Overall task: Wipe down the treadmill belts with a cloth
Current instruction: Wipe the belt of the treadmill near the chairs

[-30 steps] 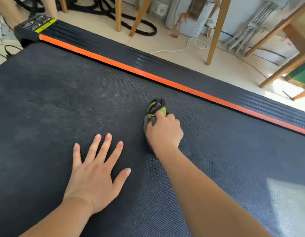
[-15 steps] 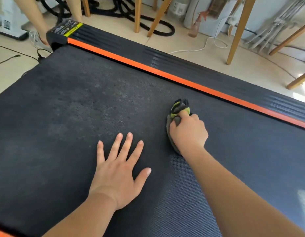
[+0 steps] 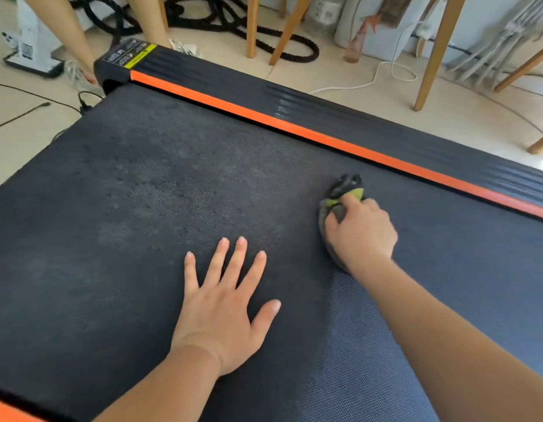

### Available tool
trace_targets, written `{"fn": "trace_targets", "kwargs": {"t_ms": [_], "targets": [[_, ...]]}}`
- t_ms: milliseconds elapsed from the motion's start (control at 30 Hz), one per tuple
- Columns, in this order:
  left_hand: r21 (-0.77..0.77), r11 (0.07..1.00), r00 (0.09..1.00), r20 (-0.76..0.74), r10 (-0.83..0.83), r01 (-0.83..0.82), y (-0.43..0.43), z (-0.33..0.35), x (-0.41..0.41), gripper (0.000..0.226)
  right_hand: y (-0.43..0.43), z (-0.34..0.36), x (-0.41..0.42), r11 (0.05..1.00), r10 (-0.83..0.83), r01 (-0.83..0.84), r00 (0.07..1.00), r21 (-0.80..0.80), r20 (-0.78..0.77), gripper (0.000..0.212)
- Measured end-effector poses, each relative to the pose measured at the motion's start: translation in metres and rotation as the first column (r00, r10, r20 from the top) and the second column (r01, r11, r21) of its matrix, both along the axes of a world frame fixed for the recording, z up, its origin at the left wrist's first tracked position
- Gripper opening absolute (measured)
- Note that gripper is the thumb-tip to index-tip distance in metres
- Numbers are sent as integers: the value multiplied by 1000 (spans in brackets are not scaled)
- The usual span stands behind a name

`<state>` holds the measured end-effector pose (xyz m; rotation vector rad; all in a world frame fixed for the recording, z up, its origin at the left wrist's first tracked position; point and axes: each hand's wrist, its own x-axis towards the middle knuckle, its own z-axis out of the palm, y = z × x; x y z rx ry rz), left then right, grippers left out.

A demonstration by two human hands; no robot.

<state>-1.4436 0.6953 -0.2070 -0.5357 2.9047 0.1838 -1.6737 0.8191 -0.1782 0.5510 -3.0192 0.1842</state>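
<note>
A dark treadmill belt (image 3: 148,214) fills most of the view, with pale dusty patches on its left half. My right hand (image 3: 361,233) presses a bunched grey and lime-green cloth (image 3: 344,193) onto the belt, close to the orange side stripe (image 3: 294,126). Most of the cloth is hidden under the hand. My left hand (image 3: 221,306) lies flat on the belt with fingers spread, holding nothing, to the left of and nearer than the cloth.
The black ribbed side rail (image 3: 370,129) runs along the far edge. Beyond it stand wooden furniture legs (image 3: 431,53), a coiled black rope (image 3: 233,25), a white cable (image 3: 386,77) and a spray bottle (image 3: 355,44). Another person's legs (image 3: 63,28) stand by the treadmill's far left corner.
The view has shifted so both hands sit further right and lower in frame. On the belt the hands hold much the same places; the cloth stays under my right hand.
</note>
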Motion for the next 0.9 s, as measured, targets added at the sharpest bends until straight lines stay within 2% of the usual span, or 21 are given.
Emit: {"fn": "trace_targets", "kwargs": {"t_ms": [67,133,167,200,233,267,333,367,433,467,533,600,633,667,700,733,767,800,833,867,900], "targets": [[-2,1000,1000,14,-7,7,0,1,0,78,-3,-4,49,960,279,-280,957,-7,-75,33],[1,1000,1000,27,-7,7,0,2,0,78,10,-7,77,829,553,-557,830,-48,-72,30],[-1,1000,1000,29,-8,8,0,2,0,78,18,-7,69,763,640,-644,765,-61,-69,28],[-6,1000,1000,27,-8,8,1,2,0,78,25,-7,53,751,657,-660,751,-36,-65,28],[-11,1000,1000,18,-5,5,1,2,0,79,29,-8,33,790,611,-613,788,0,-72,29],[-13,1000,1000,12,-1,1,1,1,0,79,30,-7,12,867,499,-498,862,29,-87,31],[-9,1000,1000,8,2,-2,1,1,0,79,30,-3,-23,987,160,-161,986,-10,-50,33],[-6,1000,1000,3,6,-6,1,1,0,79,26,-4,-27,998,36,-37,999,-41,-36,32],[-3,1000,1000,17,11,-11,1,1,0,78,13,-5,-3,1000,-12,11,999,-6,-40,31],[4,1000,1000,29,8,-9,1,2,0,78,10,-5,17,998,61,-60,995,8,-85,29],[14,1000,999,40,-2,1,1,2,-1,78,18,-7,63,940,335,-340,932,-17,-140,26],[10,1000,999,45,-8,8,1,2,-1,78,41,-11,80,776,618,-628,776,-62,-125,22],[5,1000,999,39,-7,7,1,2,-1,78,50,-11,69,693,708,-717,696,-69,-121,21],[1,1000,999,33,-6,6,1,2,-1,79,56,-11,53,666,737,-744,666,-42,-110,22],[-1,1000,1000,31,-2,2,1,2,0,79,57,-11,35,710,699,-704,705,-5,-121,25],[-4,1000,1000,28,4,-4,1,3,-1,79,55,-9,18,807,586,-591,799,7,-138,28],[-6,1000,1000,22,7,-6,1,4,-1,79,50,-9,3,911,407,-412,904,-15,-133,30],[-8,1000,1000,18,6,-6,2,4,-2,79,44,-9,-6,975,208,-215,972,-58,-108,30],[-9,1000,1000,15,6,-6,2,3,-1,78,37,-10,-6,995,59,-66,993,-72,-98,30],[-11,1000,1000,11,8,-8,2,3,-1,78,28,-10,3,999,-1,-2,995,-34,-97,30],[-11,1000,1000,11,11,-10,2,4,-1,78,21,-11,18,1000,18,-16,993,14,-113,30]]}}
